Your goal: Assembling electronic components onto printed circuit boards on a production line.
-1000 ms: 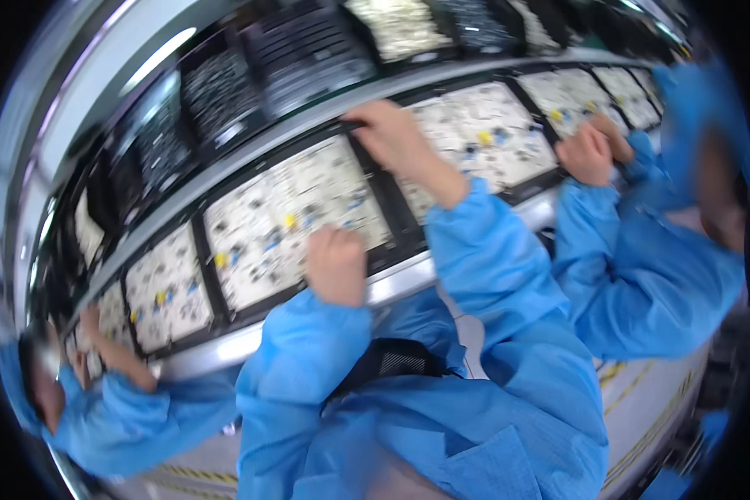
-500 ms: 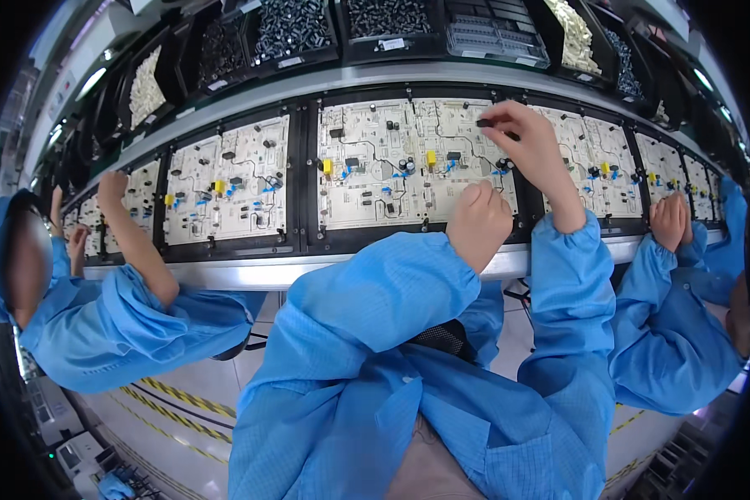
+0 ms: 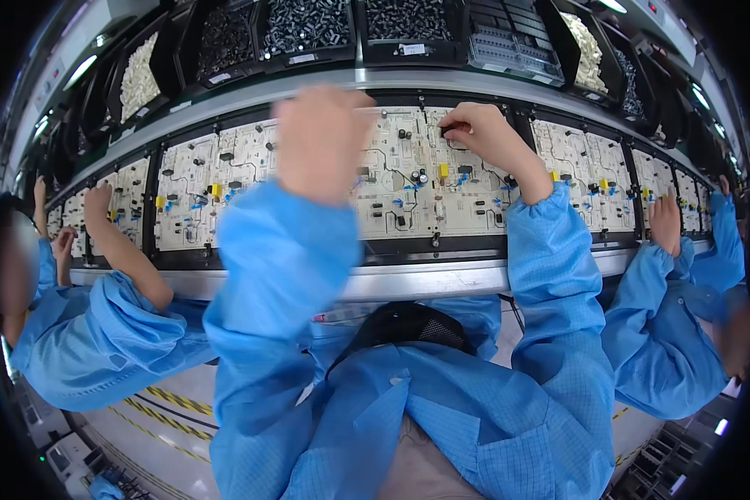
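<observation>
My right hand (image 3: 485, 133) is pinched on a small black component (image 3: 446, 130) at the far part of the white circuit board (image 3: 467, 218) in front of me. Whether the part touches the board I cannot tell. My left hand (image 3: 321, 142) is raised over the board's left side, smeared by motion, so its fingers are unclear and it hides what lies beneath. Around my hands the board carries a yellow block component (image 3: 443, 170), round capacitors (image 3: 423, 178), small blue parts and several black ones. A black frame (image 3: 467, 247) surrounds it.
Beyond a metal rail (image 3: 442, 78) stand black bins, one with small dark parts (image 3: 408, 18), another with white parts (image 3: 140, 79). More framed boards (image 3: 212, 221) line both sides. Co-workers in blue sleeves (image 3: 112, 333) sit at left and right (image 3: 667, 333).
My left hand has swung left and up, away from beside my right hand. My right hand has moved slightly left with the small black component in its fingers. The view has shifted a little.
</observation>
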`<move>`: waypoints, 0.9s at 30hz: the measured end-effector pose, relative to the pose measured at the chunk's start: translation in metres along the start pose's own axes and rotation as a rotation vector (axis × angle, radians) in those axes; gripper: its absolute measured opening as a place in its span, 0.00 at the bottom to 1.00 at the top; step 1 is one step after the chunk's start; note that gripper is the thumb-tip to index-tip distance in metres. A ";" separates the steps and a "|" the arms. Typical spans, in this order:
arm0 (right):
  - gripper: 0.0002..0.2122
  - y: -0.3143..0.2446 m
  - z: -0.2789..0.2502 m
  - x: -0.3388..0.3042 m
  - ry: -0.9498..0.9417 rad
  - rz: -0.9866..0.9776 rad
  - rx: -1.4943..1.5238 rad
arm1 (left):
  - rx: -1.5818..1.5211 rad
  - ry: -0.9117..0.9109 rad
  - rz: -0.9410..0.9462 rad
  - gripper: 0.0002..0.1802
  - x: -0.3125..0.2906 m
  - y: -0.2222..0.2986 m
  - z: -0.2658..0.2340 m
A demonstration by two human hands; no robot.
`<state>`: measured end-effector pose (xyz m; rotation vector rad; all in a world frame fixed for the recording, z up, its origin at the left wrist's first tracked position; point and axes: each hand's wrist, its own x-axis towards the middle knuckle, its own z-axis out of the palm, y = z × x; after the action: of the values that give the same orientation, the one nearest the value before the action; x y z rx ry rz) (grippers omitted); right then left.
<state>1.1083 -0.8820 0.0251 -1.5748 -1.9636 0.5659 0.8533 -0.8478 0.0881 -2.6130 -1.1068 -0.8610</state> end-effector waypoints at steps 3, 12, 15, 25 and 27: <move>0.09 0.002 0.004 0.002 0.023 -0.063 -0.010 | -0.057 -0.178 -0.350 0.10 0.035 -0.077 -0.020; 0.08 -0.002 0.007 -0.007 0.103 -0.064 -0.065 | -0.016 -0.074 -0.344 0.12 0.075 -0.198 0.062; 0.08 0.002 0.003 -0.007 0.099 -0.057 -0.054 | -0.210 0.277 -0.494 0.12 0.081 -0.192 0.077; 0.07 0.009 0.009 -0.003 0.099 -0.133 -0.061 | 0.072 -0.104 -0.487 0.17 0.070 -0.276 0.114; 0.07 0.009 0.010 -0.002 0.110 -0.127 -0.059 | 0.037 -0.121 -0.453 0.16 0.070 -0.285 0.114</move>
<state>1.1090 -0.8815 0.0114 -1.4704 -1.9961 0.3653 0.7421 -0.5614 0.0180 -2.4461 -1.7720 -0.7523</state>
